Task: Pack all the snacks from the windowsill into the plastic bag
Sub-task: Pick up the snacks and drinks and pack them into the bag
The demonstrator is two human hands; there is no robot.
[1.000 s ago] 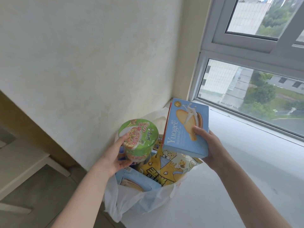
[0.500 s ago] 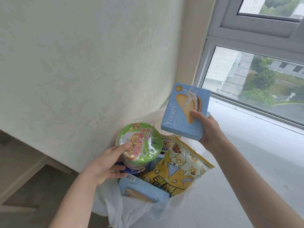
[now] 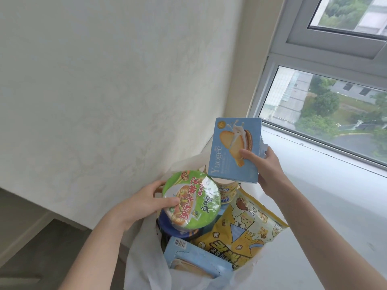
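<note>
My left hand [image 3: 144, 203] grips a green-lidded instant noodle cup [image 3: 191, 203], tilted, at the mouth of the white plastic bag [image 3: 146, 260]. My right hand [image 3: 266, 166] holds a light blue biscuit box [image 3: 234, 149] upright above the bag's far side, thumb on its front. Inside the bag lie a yellow popcorn packet [image 3: 243, 229], a second light blue box [image 3: 199, 260], a dark blue cup [image 3: 173, 229] under the noodle cup and a small yellow-and-blue tub [image 3: 227, 192] behind it.
The bag sits at the left end of the white windowsill [image 3: 314, 195], close to the cream wall [image 3: 104, 101]. The window [image 3: 326, 109] runs along the sill's far side. The floor [image 3: 41, 248] lies lower left.
The noodle cup has tipped so its lid faces up and sunk toward the bag. My right hand has carried the blue box slightly up and turned it more upright.
</note>
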